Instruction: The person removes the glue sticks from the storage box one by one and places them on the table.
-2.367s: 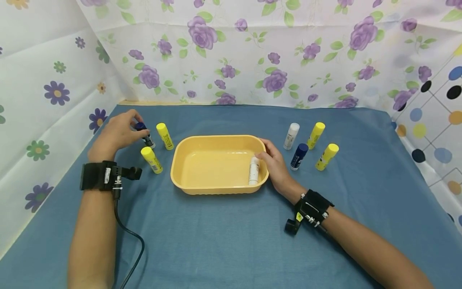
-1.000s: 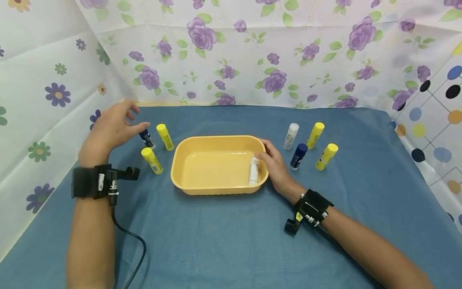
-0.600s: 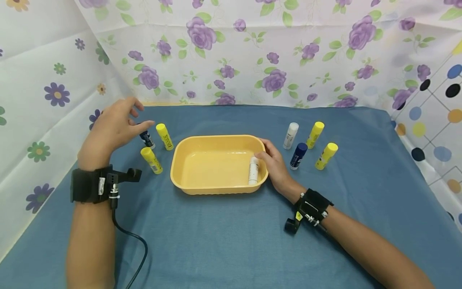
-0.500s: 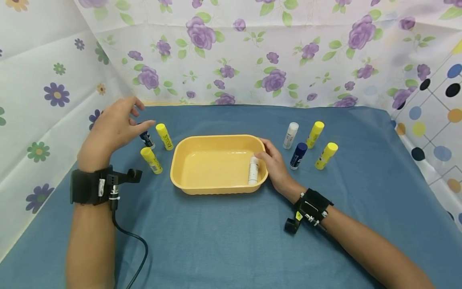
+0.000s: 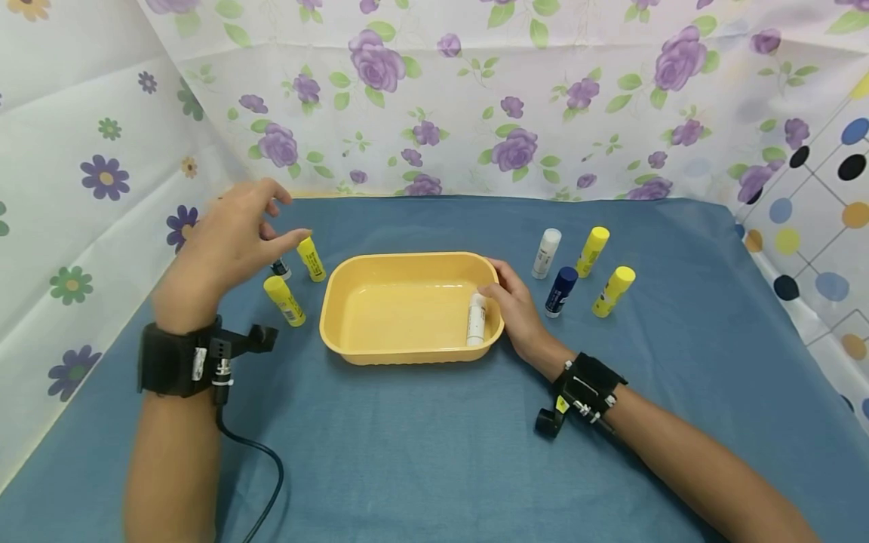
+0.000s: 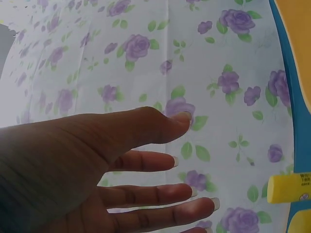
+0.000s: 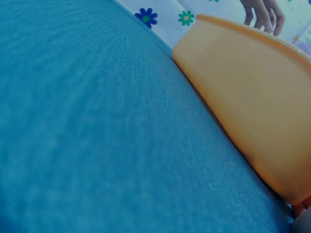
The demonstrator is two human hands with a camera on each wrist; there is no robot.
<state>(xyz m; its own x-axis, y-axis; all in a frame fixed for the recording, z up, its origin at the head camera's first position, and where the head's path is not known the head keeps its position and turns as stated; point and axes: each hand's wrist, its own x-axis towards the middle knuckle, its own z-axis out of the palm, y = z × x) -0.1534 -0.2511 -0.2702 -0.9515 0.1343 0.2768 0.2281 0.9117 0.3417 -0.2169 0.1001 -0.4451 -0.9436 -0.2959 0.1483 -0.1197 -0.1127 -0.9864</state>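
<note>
My left hand hovers at the left with fingers loosely spread and nothing between thumb and fingers. Its thumb overlaps the cap of a yellow glue stick, and it mostly hides a dark blue glue stick. Another yellow glue stick stands just in front. In the left wrist view, the hand shows bare fingertips, with a yellow glue stick off to the right. My right hand grips the right end of a yellow tray, thumb over its rim. Inside the tray is a white glue stick.
On the right stand a white glue stick, a blue glue stick and two yellow glue sticks, one behind and one in front. Blue cloth covers the table. Flowered sheeting rises behind.
My left hand has let go of the blue glue stick, lifted off it, and then drifted right over the rear yellow glue stick. The right hand and tray have stayed in place.
</note>
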